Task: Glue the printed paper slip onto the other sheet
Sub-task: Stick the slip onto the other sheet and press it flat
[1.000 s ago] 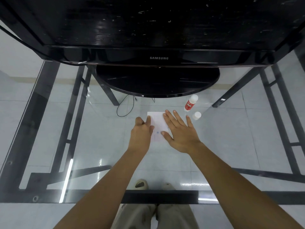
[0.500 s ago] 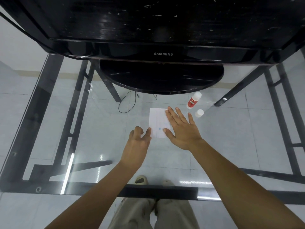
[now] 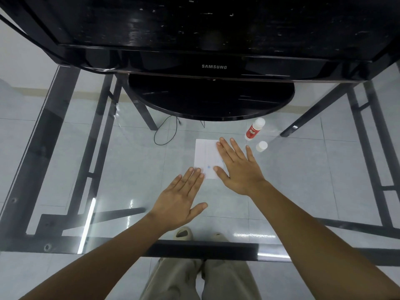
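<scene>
A white paper sheet (image 3: 205, 155) with faint print and a small blue dot lies flat on the glass table (image 3: 129, 165). My right hand (image 3: 238, 167) lies flat on its right half, fingers straight and spread. My left hand (image 3: 181, 200) is flat too, fingers straight, with the fingertips touching the sheet's near left corner. A red and white glue stick (image 3: 253, 130) lies on the glass just right of the sheet, and its white cap (image 3: 262, 146) stands apart beside it. I cannot tell the slip from the sheet beneath it.
A black Samsung monitor (image 3: 214, 67) on a round black base (image 3: 212, 100) stands at the back of the table. The black metal frame (image 3: 194, 250) runs along the near edge. Through the glass I see floor tiles, a cable, my legs and slippers.
My left hand drew back from the sheet's left side toward me, then flattened with fingers straight on the near left corner. The right hand stayed pressed on the sheet.
</scene>
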`<state>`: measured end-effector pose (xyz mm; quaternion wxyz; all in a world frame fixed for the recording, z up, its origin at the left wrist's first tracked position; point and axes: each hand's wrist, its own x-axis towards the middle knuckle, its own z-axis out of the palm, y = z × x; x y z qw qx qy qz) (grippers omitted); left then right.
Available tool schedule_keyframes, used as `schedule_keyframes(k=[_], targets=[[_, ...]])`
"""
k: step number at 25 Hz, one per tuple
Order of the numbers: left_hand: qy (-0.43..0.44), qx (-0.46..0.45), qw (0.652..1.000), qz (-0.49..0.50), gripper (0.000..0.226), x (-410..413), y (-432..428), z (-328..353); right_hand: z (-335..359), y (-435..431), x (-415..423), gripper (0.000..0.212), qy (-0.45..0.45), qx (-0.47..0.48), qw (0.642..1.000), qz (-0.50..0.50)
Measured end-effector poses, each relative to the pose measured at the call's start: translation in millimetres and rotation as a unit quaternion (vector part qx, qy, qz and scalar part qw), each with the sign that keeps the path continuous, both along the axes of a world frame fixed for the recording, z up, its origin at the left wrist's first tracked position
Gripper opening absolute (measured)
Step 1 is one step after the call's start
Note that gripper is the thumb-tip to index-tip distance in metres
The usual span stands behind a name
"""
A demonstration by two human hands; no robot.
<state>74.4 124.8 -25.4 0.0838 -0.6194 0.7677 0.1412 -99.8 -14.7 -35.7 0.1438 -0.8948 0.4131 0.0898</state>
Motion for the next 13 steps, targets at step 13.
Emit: schedule_keyframes(k=[13], targets=[[-0.036, -0.022, 0.999, -0.020, 0.075, 5.5, -5.4, 2.6, 0.7, 1.3, 0.0, 0.068, -0.006, -0.001, 1.000, 0.000]])
